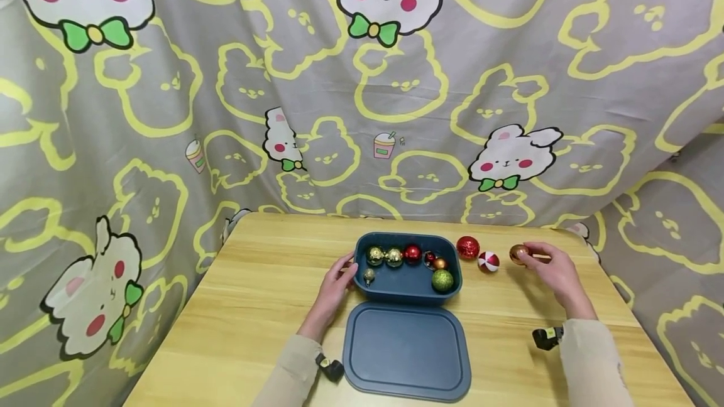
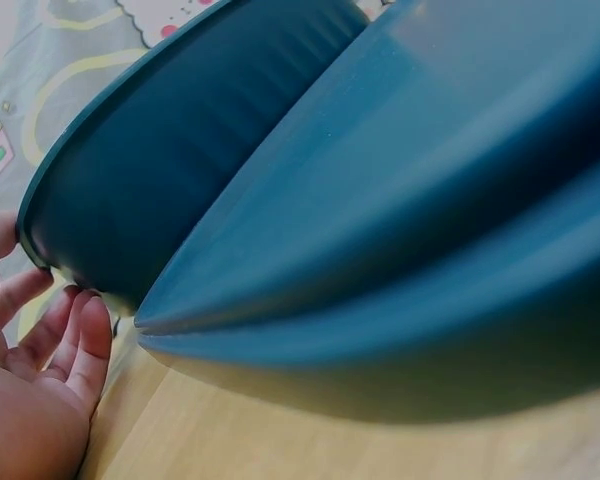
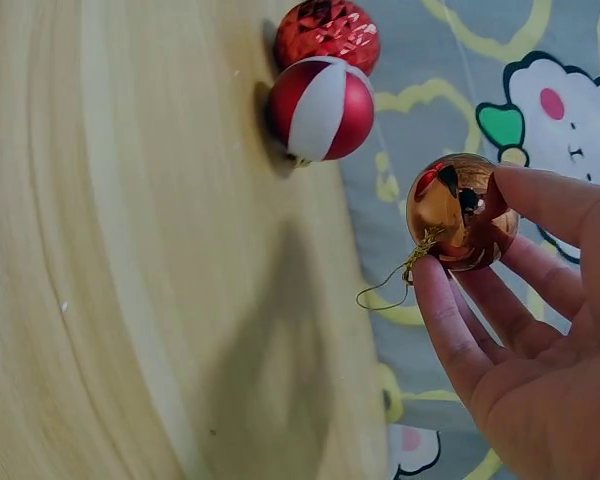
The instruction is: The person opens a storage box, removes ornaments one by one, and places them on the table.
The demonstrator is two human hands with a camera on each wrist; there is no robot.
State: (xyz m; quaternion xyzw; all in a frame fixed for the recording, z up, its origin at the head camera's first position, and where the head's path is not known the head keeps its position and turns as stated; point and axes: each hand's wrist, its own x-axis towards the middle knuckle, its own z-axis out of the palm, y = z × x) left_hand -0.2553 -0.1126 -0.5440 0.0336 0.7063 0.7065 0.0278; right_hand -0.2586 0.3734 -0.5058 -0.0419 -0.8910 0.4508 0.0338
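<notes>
My right hand point(image 1: 557, 272) holds a shiny copper-coloured Christmas ball point(image 3: 458, 212) between fingertips and thumb, raised over the table; its gold cap and string loop hang free. To its left lie a red-and-white Christmas ball point(image 1: 489, 261) and a glittery red one point(image 1: 467, 247). At the left end of a dark blue box point(image 1: 408, 299), my left hand point(image 1: 332, 287) grips the rim and wall. Inside the box are gold balls point(image 1: 376, 255), a red ball point(image 1: 413, 254), a green glittery ball point(image 1: 442, 281) and several smaller ornaments.
The box's blue lid point(image 1: 407, 352) lies flat on the wooden table point(image 1: 254, 313), just in front of the box. A patterned curtain point(image 1: 328, 93) hangs behind the table and along its sides. Each wrist wears a small black camera point(image 1: 547, 338).
</notes>
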